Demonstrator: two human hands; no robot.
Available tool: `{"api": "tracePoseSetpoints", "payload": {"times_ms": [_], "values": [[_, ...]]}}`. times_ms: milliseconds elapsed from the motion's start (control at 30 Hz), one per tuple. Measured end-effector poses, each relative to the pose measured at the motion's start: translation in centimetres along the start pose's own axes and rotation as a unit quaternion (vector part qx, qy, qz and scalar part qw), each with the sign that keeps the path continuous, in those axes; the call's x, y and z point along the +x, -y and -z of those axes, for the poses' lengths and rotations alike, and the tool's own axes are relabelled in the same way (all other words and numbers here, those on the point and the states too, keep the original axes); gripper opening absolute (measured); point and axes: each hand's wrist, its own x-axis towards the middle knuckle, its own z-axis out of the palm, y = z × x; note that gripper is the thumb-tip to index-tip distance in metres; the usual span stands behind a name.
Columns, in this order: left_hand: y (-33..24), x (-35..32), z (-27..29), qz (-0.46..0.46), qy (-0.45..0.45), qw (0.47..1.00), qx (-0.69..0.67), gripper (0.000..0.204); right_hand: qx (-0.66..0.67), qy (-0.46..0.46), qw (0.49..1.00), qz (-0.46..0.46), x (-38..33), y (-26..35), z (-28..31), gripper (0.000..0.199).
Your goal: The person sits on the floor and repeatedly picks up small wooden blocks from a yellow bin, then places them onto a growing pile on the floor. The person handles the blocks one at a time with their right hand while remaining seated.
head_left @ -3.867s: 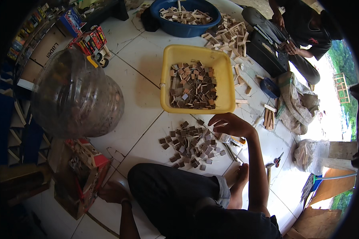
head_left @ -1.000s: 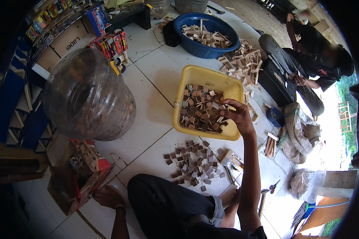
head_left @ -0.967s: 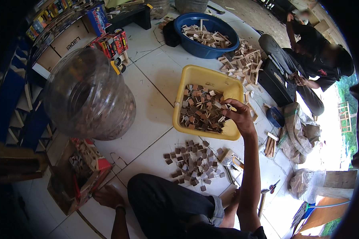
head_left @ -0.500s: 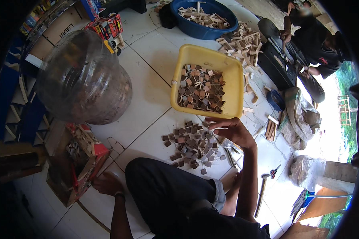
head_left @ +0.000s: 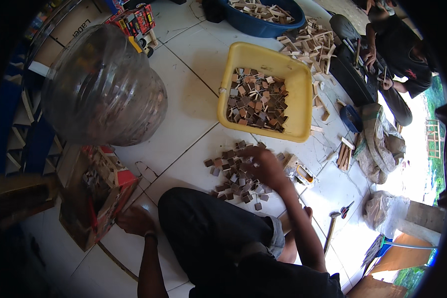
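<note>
My right hand hangs over a loose pile of small brown square pieces on the tiled floor. Motion blurs its fingers, so whether they hold a piece cannot be told. Just beyond the pile stands a yellow plastic tub, with many similar squares and thin pale sticks inside. Low on the left, my left hand is curled beside a red-and-wood open box; its fingertips are hidden. Dark bits lie within that box. Right of my right hand rests a small pale open container.
A big clear plastic jar stands at left. Farther off are a blue basin of wood pieces, a heap of wood offcuts and a seated co-worker. A hammer and scissors lie at right.
My right hand has moved left from beside the tub's near edge to over the pile, uncovering the pale container. My left hand stays by the box. The whole view has shifted slightly.
</note>
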Motion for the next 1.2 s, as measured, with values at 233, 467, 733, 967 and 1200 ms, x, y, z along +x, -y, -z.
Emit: {"api": "tracePoseSetpoints", "payload": {"times_ms": [233, 467, 733, 967, 1200], "values": [[-0.3, -0.1, -0.3, 0.007, 0.021, 0.995, 0.094, 0.06, -0.166, -0.068, 0.972, 0.149, 2.3, 3.5, -7.6, 0.03], [1.8, -0.3, -2.3, -0.043, -0.039, 0.992, 0.112, 0.065, -0.048, -0.229, 0.966, 0.111, 3.0, 7.4, 3.8, 0.039], [0.8, 0.1, -1.3, -0.013, 0.006, 0.992, 0.129, 0.061, -0.081, -0.091, 0.979, 0.162, 0.4, 5.8, 0.9, 0.034], [0.6, -0.2, -1.2, -0.023, -0.001, 0.989, 0.144, 0.062, -0.151, 0.016, 0.966, 0.211, -4.0, 3.3, -10.0, 0.026], [1.4, -0.2, -2.2, -0.042, -0.047, 0.987, 0.145, 0.065, -0.08, -0.099, 0.986, 0.109, -1.9, 3.5, -6.9, 0.036]]}}
